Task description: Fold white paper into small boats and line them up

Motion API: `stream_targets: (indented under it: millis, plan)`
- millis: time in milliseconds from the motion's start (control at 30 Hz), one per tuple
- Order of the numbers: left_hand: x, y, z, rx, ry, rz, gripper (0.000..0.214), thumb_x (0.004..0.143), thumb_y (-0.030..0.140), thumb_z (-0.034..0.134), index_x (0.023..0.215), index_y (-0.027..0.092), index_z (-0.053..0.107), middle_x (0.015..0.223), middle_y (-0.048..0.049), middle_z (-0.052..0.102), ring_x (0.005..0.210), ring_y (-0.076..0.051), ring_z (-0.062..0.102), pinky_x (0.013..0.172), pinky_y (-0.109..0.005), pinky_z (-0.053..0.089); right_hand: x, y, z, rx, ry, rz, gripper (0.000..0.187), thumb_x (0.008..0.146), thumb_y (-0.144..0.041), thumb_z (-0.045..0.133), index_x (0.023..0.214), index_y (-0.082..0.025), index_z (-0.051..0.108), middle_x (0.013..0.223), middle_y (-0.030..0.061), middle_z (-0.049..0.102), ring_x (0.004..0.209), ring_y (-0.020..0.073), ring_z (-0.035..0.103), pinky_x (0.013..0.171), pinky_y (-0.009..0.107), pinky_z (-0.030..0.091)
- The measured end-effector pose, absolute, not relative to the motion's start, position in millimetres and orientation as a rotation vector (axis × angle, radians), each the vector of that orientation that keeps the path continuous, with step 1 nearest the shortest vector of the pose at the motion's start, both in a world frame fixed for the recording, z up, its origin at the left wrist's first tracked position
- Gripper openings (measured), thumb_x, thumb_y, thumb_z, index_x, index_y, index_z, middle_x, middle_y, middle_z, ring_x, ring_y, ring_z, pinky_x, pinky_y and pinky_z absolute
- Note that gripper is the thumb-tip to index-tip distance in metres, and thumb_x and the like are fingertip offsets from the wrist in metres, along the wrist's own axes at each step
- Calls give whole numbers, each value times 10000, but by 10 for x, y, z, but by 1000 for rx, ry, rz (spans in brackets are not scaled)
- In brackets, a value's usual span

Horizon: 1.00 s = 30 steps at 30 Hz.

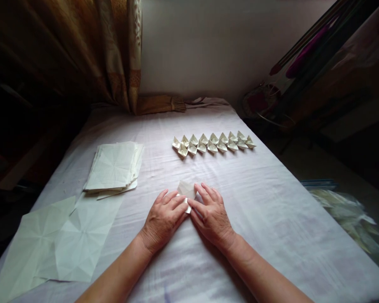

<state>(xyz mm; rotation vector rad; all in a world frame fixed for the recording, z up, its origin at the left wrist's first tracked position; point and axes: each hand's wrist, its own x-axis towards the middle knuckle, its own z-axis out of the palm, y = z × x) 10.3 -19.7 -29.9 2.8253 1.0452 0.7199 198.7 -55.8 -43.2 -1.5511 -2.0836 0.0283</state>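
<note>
A small folded piece of white paper (pixel 186 190) lies on the white cloth-covered table (pixel 271 202), partly under my fingers. My left hand (pixel 164 219) rests flat on its left part, fingers stretched out and pressing down. My right hand (pixel 211 212) lies flat on its right part, fingers extended, fingertips meeting the left hand's. Beyond the hands, several small folded paper boats (pixel 213 143) sit in a double row.
A stack of creased white sheets (pixel 113 166) lies to the left. Two unfolded creased sheets (pixel 57 240) lie at the near left edge. A curtain (pixel 120 50) hangs at the back left. A clear bag of paper scraps (pixel 344 212) sits off the right edge.
</note>
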Motion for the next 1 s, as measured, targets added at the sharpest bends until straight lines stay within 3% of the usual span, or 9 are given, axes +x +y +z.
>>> stream_targets:
  millis: [300,467,1000]
  plan:
    - [118,-237,-322,2678,1142,793,160,953,226,501,930,211,659,1021,-27,724,1020,-204,621,1023,-424,408,2020,-548,-464,-1610,-1980,152,132,880,-263,605,935,-260,726,1373,115,551,1325,314,424,1062,526,333]
    - [148,-230,-288,2549,1229,746,143,934,241,523,875,209,650,930,-39,686,904,-201,590,898,-382,464,2025,-530,-483,-1653,-1930,217,111,870,-223,594,860,-243,703,1355,98,572,1314,289,449,1067,506,343]
    - [232,-189,-334,2469,1439,674,174,927,238,535,777,192,609,1001,-69,659,973,-238,558,860,-403,447,1949,-446,-407,-1758,-1843,267,90,842,-204,598,770,-229,648,1313,93,614,1297,291,470,1053,504,317]
